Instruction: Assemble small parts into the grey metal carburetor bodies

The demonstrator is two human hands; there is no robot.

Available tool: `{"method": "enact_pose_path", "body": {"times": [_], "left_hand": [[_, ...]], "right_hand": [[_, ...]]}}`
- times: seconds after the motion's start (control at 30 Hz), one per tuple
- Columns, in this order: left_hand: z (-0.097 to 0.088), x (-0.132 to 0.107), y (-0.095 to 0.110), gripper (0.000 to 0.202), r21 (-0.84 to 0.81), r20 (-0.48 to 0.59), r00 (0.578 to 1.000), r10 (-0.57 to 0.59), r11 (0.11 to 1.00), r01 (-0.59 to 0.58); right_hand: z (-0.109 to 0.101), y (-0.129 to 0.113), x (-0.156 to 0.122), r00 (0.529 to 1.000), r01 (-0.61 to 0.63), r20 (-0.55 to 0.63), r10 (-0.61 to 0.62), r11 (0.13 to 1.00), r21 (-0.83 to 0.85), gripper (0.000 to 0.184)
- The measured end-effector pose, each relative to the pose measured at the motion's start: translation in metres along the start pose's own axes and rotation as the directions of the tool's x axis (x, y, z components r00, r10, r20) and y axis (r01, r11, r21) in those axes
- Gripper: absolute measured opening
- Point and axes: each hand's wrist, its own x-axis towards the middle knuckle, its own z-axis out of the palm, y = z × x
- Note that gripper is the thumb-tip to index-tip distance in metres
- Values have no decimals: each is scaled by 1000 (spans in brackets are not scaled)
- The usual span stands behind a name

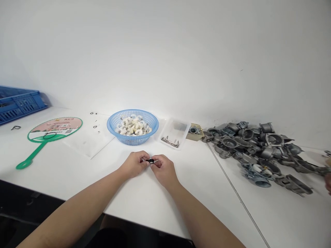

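Both hands meet over the white table (134, 193), pinching one small dark round part (151, 161) with a pale lower rim. My left hand (134, 164) grips it from the left, thumb and fingers closed. From the other side my right hand (164, 168) holds it the same way. The part's exact kind is too small to make out. Just beyond the hands stands a blue plastic basket (111, 128) heaped with white plastic pieces (134, 125). A clear tray (178, 125) with several thin metal pins (169, 141) lies to its right.
Grey metal castings (248, 141) are piled at the right, near a small yellowish box (195, 136). A green-handled fan (55, 127), a plastic bag (85, 141) and a blue crate (23, 103) are at the left. Another person's hand (328, 182) shows at the right edge.
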Motion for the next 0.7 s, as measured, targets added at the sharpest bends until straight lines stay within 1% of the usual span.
{"method": "enact_pose_path", "body": {"times": [0.2,0.37,0.5,0.6,0.7], "left_hand": [[1,0,-2,18,-40,11,1000,3,999,-2],[1,0,-4,22,-32,15,1000,-2,999,3],[1,-2,1,23,-65,36,999,5,998,-3],[0,-4,5,25,-58,19,1000,6,998,-5],[0,-5,7,24,-36,-6,1000,7,999,-7]], "right_hand": [[-1,-1,-2,997,-67,26,68,998,-7,33],[-2,-3,1,999,-34,9,34,999,-15,27],[-1,-6,3,1000,5,9,-5,999,-39,23],[-1,-7,2,1000,20,1,-20,999,-48,20],[-1,-5,0,1000,2,7,-1,1000,-30,22]]}}
